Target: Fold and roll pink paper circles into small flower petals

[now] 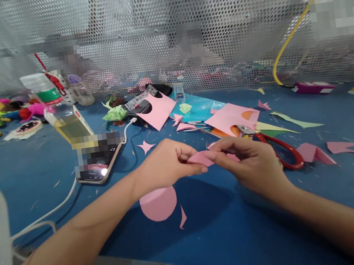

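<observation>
My left hand (169, 162) pinches the left end of a small pink paper piece (201, 159) held above the blue table. The right end of the same piece is between the thumb and fingers of my right hand (250, 159). More pink paper shows under my right fingers, partly hidden. Below my left wrist a pink paper circle (159, 204) lies flat, its top edge covered by the hand. A thin pink scrap (183, 217) is just right of the circle. Scissors with red handles (285, 150) lie on the table behind my right hand.
A phone (102, 160) with a white cable and a bottle of yellowish liquid (66, 117) stand left. Cut pink sheets (157, 109) and a blue sheet (199, 106) lie behind my hands. Pink scraps (315, 153) lie right. A perforated metal screen (149, 31) rises behind.
</observation>
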Tool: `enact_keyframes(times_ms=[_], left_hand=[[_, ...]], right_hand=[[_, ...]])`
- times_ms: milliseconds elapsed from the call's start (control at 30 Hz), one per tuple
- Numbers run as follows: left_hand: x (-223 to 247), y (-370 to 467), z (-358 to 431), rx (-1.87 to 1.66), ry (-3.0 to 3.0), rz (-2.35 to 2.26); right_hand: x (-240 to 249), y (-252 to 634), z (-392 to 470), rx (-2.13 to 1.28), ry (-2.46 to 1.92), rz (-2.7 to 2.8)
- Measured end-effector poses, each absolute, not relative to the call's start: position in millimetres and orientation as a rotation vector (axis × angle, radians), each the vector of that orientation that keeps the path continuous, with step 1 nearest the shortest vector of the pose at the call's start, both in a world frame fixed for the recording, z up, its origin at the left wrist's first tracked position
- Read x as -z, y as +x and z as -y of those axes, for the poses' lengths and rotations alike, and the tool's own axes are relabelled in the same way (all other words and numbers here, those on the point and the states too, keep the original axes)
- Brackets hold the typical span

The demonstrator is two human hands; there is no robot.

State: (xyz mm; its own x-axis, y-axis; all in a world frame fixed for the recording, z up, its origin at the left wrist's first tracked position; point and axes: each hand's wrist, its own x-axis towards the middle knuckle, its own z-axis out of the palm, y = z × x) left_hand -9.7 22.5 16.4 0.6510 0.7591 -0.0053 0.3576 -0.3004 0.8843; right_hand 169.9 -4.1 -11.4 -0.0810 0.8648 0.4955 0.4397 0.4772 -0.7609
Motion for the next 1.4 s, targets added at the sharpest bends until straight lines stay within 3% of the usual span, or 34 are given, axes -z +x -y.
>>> enact_keyframes(times_ms=[200, 333, 533, 667, 833, 1000, 1200, 1300, 1400], left_hand=[[-16.1, -9.5, -20.6, -0.730, 1.821, -0.877], [-15.3, -8.0, -17.8, -0.771, 1.849, -0.913], [-12.4, -6.4, -16.9, -0.818, 1.839, -0.917], [-10.3, -8.6, -17.7, -0.830, 1.819, -0.955], [-7.9, -7.2, -16.9, -0.882, 1.723, -0.895], [-4.4, -3.9, -14.9, -0.838, 1.759, -0.911], [-5.1, -5.1, -17.6, -0.844, 1.782, -0.934], [-5.0, -7.1, -19.8, -0.832, 1.774, -0.943], [-6.4, -6.1, -21.0, -0.864, 1.711, -0.921]], right_hand=[[11.9, 164.5, 6.0, -0.968, -1.062, 1.490], [14.2, 163.3, 4.9, -1.071, -1.047, 1.379], [-3.7, 179.4, -5.7, -1.077, -1.122, 1.124], [-15.6, 193.4, -14.9, -0.909, -1.008, 0.845], [1.0, 178.4, -1.9, -1.187, -1.085, 1.400], [15.1, 166.9, 8.9, -1.079, -1.230, 1.574], [4.4, 185.1, -4.7, -1.097, -1.219, 1.120], [-6.8, 196.1, -14.6, -0.925, -1.114, 0.832], [-8.8, 196.1, -16.5, -0.943, -1.160, 0.964]])
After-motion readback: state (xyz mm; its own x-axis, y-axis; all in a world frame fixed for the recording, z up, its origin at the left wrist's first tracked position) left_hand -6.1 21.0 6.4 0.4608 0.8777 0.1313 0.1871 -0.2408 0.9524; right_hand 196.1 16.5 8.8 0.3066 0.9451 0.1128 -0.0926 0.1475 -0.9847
